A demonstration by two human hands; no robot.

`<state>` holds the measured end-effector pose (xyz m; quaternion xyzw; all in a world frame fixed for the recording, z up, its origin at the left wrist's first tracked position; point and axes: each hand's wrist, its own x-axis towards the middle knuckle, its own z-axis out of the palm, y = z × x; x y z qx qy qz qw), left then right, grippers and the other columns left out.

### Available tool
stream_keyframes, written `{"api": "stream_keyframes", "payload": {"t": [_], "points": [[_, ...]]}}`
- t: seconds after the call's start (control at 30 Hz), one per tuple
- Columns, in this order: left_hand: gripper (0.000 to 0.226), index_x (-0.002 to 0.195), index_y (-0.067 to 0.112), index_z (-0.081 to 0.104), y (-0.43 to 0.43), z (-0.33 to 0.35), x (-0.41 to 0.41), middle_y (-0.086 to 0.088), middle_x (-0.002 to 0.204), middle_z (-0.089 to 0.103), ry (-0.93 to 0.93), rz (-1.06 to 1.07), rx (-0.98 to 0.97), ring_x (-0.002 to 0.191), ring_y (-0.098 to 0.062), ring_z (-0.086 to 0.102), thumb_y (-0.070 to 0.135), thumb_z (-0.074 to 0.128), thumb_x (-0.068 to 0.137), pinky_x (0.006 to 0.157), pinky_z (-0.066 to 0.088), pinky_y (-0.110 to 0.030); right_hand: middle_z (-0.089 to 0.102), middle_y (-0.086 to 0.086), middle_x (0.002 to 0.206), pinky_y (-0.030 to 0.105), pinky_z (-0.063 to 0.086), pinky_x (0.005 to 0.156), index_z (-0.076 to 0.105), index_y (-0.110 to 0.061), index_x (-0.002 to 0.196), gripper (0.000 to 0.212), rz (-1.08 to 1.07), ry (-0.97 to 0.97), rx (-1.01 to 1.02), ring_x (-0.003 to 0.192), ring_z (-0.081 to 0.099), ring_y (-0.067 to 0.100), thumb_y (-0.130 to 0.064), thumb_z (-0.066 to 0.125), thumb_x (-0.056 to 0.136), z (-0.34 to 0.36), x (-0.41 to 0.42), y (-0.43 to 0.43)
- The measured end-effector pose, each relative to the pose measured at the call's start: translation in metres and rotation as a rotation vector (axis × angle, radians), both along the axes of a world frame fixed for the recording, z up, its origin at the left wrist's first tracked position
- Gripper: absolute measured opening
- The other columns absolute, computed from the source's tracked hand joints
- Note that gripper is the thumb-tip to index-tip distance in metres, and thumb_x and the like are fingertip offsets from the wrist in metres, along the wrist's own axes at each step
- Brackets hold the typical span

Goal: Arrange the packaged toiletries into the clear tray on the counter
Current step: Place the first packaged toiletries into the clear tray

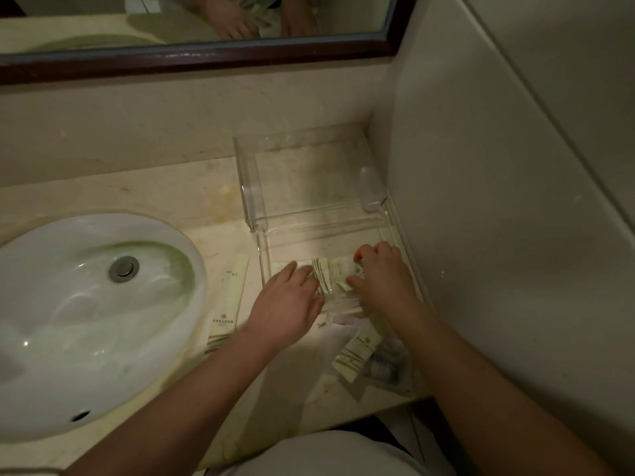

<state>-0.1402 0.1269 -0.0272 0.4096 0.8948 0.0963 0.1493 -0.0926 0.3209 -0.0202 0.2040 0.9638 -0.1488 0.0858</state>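
tray (263, 249) rear open from above; side wall (481, 201) close right, sink (86, 321) left

A single head-worn wide-angle camera looks forward and steeply down from above the counter (192, 190), close over both forearms. The sink (86, 321) fills the lower left, the clear tray (256, 214) sits centre-right against the side wall (481, 218), and the mirror (206, 25) edges the top of the frame.

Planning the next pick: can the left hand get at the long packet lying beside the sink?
Probably yes. The long packet lies flat on the counter just left of the left hand, outside the clear tray, nothing covering it.
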Motion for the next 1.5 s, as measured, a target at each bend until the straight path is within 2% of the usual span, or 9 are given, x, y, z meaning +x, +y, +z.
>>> {"api": "stream_keyframes", "payload": {"t": [0.37,0.5,0.6,0.73,0.93,1.1,1.23,1.37,1.5], "points": [[0.043,0.118,0.014,0.063,-0.004,0.004,0.006,-0.011,0.129,0.057,-0.044,0.080,0.158,0.125,-0.031,0.047,0.038,0.039,0.092,0.101,0.043,-0.042,0.052,0.002,0.112,0.033,0.046,0.085,0.057,-0.022,0.107,0.033,-0.043,0.104,-0.140,0.106,0.047,0.020,-0.039,0.069,0.081,0.008,0.004,-0.005],[0.019,0.091,0.008,0.068,-0.027,0.011,0.010,-0.007,0.093,0.060,0.021,0.499,0.484,0.091,-0.022,0.053,0.001,0.055,0.081,0.078,0.037,-0.024,0.055,-0.011,0.095,0.025,0.044,0.074,0.060,-0.030,0.094,0.014,0.018,0.113,-0.319,0.086,0.054,0.007,-0.025,0.068,0.083,0.034,0.035,-0.006],[0.017,0.093,0.007,0.065,-0.053,0.009,0.006,-0.013,0.097,0.058,0.025,0.826,0.528,0.095,-0.030,0.053,0.000,0.056,0.079,0.078,0.034,-0.024,0.056,-0.017,0.103,0.024,0.044,0.079,0.062,-0.038,0.096,0.014,0.140,-0.113,-0.329,0.095,0.052,0.003,-0.031,0.066,0.084,0.044,0.064,-0.010],[0.050,0.124,0.004,0.052,-0.070,0.005,-0.003,-0.020,0.120,0.047,-0.146,0.937,0.206,0.113,-0.038,0.045,0.021,0.071,0.081,0.087,0.044,-0.040,0.052,-0.010,0.124,0.031,0.037,0.094,0.060,-0.037,0.117,0.037,0.342,-0.282,-0.178,0.117,0.039,0.015,-0.031,0.067,0.082,0.040,0.080,-0.018],[0.042,0.106,0.007,0.053,-0.075,0.004,-0.011,-0.013,0.102,0.060,-0.247,0.936,0.079,0.093,-0.033,0.059,0.025,0.073,0.074,0.067,0.045,-0.033,0.049,-0.009,0.130,0.034,0.036,0.098,0.055,-0.038,0.120,0.046,0.385,-0.313,-0.048,0.120,0.037,0.018,-0.038,0.070,0.077,0.039,0.075,-0.025],[0.011,0.080,0.014,0.067,-0.087,0.013,-0.021,-0.001,0.070,0.066,-0.516,0.979,0.220,0.066,-0.021,0.063,0.022,0.074,0.077,0.056,0.045,-0.026,0.052,-0.011,0.109,0.030,0.033,0.088,0.057,-0.032,0.103,0.027,0.399,-0.267,-0.007,0.110,0.039,0.015,-0.034,0.068,0.078,0.044,0.068,-0.028],[0.010,0.084,0.008,0.070,-0.101,0.028,-0.027,-0.006,0.073,0.068,-0.768,1.116,0.402,0.059,-0.018,0.059,0.017,0.071,0.082,0.049,0.040,-0.023,0.041,-0.011,0.090,0.028,0.035,0.081,0.056,-0.035,0.088,0.012,0.302,-0.216,-0.080,0.098,0.040,0.014,-0.028,0.064,0.081,0.056,0.067,-0.021],[0.010,0.090,0.010,0.069,-0.105,0.046,-0.030,-0.010,0.090,0.073,-0.922,1.195,0.585,0.074,-0.021,0.060,0.018,0.068,0.084,0.063,0.039,-0.030,0.049,-0.012,0.084,0.029,0.036,0.081,0.051,-0.040,0.077,0.021,0.308,-0.208,-0.086,0.092,0.045,0.013,-0.031,0.070,0.080,0.069,0.057,-0.010],[0.005,0.090,0.013,0.068,-0.092,0.065,-0.034,-0.007,0.091,0.073,-1.018,1.181,0.766,0.074,-0.017,0.061,0.012,0.066,0.086,0.059,0.039,-0.027,0.057,-0.010,0.082,0.027,0.039,0.071,0.050,-0.040,0.072,0.024,0.276,-0.118,-0.197,0.082,0.051,0.010,-0.034,0.071,0.081,0.091,0.046,-0.001]]}}
